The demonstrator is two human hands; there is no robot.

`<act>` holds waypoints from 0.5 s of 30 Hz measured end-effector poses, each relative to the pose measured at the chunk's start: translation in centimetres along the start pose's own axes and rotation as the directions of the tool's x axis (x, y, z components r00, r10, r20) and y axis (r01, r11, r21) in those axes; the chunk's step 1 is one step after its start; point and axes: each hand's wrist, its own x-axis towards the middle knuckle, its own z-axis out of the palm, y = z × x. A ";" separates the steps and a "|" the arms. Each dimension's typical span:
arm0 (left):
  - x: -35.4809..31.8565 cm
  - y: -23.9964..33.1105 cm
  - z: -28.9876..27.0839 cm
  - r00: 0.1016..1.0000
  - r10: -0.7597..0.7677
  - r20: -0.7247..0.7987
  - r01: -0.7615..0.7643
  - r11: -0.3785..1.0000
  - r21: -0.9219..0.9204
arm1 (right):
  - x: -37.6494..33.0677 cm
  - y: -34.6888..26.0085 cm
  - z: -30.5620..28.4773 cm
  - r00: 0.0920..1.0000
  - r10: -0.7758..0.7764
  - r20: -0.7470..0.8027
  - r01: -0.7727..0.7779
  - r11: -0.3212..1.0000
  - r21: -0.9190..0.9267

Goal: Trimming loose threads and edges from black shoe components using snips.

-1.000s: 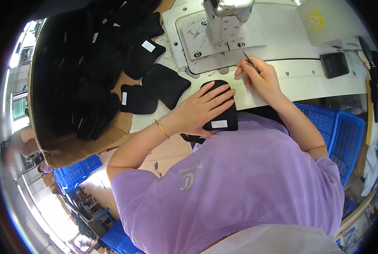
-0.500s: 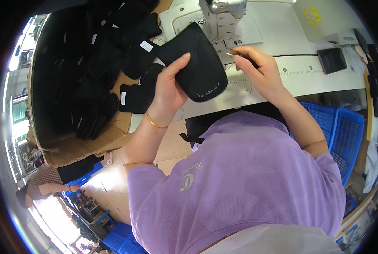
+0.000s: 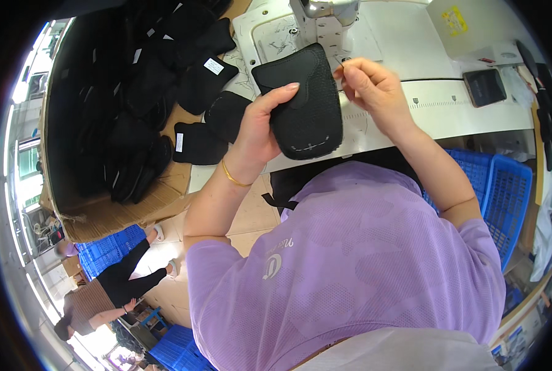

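Observation:
A black stitched fabric piece (image 3: 310, 117), padded-looking and rounded at its near end, is gripped by my left hand (image 3: 260, 127), thumb on top and fingers beneath. Short white marks run along the rounded end. At its right edge my right hand (image 3: 375, 89) is closed in a pinch on a thin pointed metal tool (image 3: 339, 61); most of the tool is hidden by the fingers. Just beyond the piece stands a white sewing machine (image 3: 328, 31). More black pieces (image 3: 205, 80), some with white labels, lie to the left of my left hand.
A cardboard box (image 3: 127, 216) heaped with black pieces stands at left. On the white table (image 3: 436, 105), a phone (image 3: 484, 87) lies at the right. Blue crates (image 3: 507, 198) stand below the table's right side. A co-worker (image 3: 103, 297) is on the floor area at far left.
The black piece has shifted slightly right and nearer, its face turned more toward me. My right hand has tilted, hiding more of the tool. The co-worker has moved further into view.

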 end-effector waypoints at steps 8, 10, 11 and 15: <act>-4.4 0.3 -1.7 0.786 0.498 0.367 0.054 -0.646 0.762 | 5.3 -4.2 -12.8 0.965 0.262 0.005 -0.235 0.875 -0.424; -4.4 -0.5 -3.8 0.772 0.480 0.416 0.216 -0.815 0.537 | 6.5 -7.3 -13.4 0.991 -0.016 -0.135 -0.085 0.706 -0.703; -3.9 -0.3 -4.5 0.771 0.482 0.416 0.221 -0.815 0.536 | 7.1 -7.4 -12.5 0.958 -0.205 -0.203 -0.014 0.671 -0.742; -3.4 0.6 -3.2 0.724 0.541 0.428 0.181 -0.748 0.639 | 5.6 -4.3 -7.2 0.985 -0.155 -0.078 0.068 0.757 -0.650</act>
